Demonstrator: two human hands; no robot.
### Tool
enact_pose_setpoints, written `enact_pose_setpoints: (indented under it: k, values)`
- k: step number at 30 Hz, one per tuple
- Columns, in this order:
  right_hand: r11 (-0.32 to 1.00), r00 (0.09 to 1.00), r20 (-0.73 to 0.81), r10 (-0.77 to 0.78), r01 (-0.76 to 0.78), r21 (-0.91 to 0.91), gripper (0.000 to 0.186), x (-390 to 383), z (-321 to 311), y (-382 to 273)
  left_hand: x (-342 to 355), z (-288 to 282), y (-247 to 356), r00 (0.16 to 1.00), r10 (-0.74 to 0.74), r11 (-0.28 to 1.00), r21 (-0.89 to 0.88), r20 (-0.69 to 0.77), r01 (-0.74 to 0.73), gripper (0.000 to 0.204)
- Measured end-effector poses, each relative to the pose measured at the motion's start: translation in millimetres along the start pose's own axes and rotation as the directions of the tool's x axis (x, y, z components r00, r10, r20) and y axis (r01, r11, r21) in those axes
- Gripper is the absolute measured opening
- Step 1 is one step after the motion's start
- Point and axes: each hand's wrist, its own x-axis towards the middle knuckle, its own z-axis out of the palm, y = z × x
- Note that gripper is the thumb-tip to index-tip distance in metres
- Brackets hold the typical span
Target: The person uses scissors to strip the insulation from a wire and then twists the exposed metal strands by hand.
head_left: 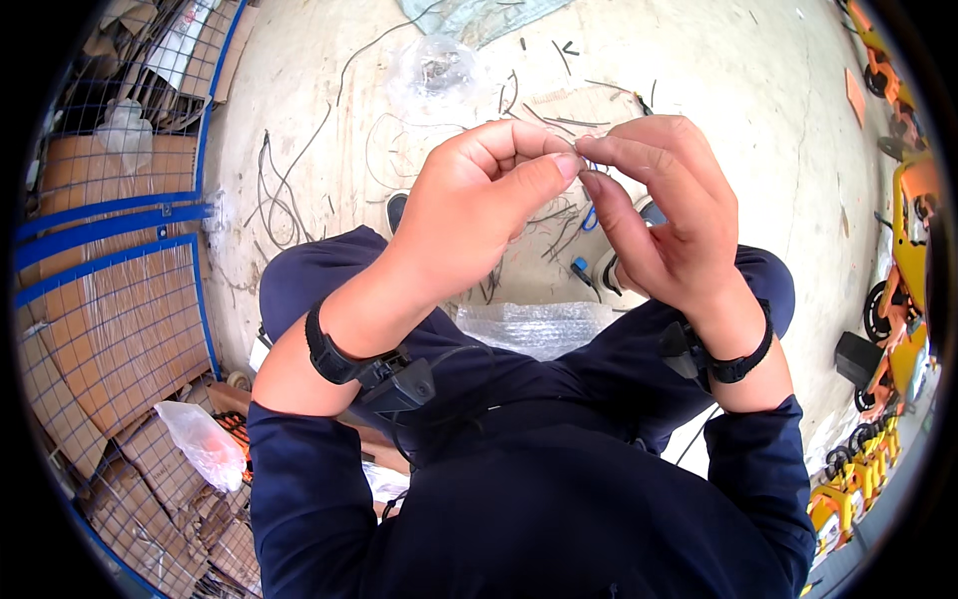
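My left hand (pixel 469 205) and my right hand (pixel 674 210) meet over my lap, fingertips pinched around something small and thin, perhaps wire, mostly hidden by the fingers. A blue-handled tool (pixel 590 217) shows just below the fingertips on the right, partly behind my right hand. Lower down, a small tool with a blue end (pixel 580 268) lies on the floor (pixel 329 170) among dark cut cable pieces (pixel 567 233). Each wrist wears a strapped black device.
Bubble wrap (pixel 534 324) lies between my knees. Ahead are loose cables, a clear plastic bag (pixel 434 75) and pale sheeting (pixel 494 18). A blue mesh cage (pixel 200 299) holding cardboard borders the left; orange and yellow wheeled items (pixel 903 270) line the right.
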Motion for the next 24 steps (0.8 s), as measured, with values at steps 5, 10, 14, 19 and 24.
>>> enact_pose_setpoints:
  k: [5, 10, 14, 19, 24]
  values:
    - [1.0, 1.0, -0.015, 0.003, -0.003, -0.001, 0.025, 1, 2, 0, -4, 1, -3, 0.987, 0.162, 0.98, 0.121, -0.015, -0.159, 0.014]
    - [1.0, 1.0, -0.017, 0.005, -0.005, -0.009, 0.023, 1, 3, 0, -7, 2, -6, 0.97, 0.242, 0.954, 0.188, -0.017, -0.235, 0.011]
    - [1.0, 1.0, -0.019, 0.022, -0.022, -0.021, 0.022, 1, 3, -2, -5, 0, -12, 0.928, 0.372, 0.852, 0.398, -0.002, -0.341, 0.008]
    - [0.998, 0.998, -0.045, 0.039, -0.041, -0.041, 0.02, 0, 6, -4, -4, 0, -13, 0.917, 0.399, 0.812, 0.457, 0.018, -0.363, 0.007]
    - [0.997, 0.997, -0.065, 0.045, -0.048, -0.059, 0.019, -1, 7, -5, -5, 1, -15, 0.943, 0.331, 0.875, 0.373, 0.001, -0.308, 0.009]
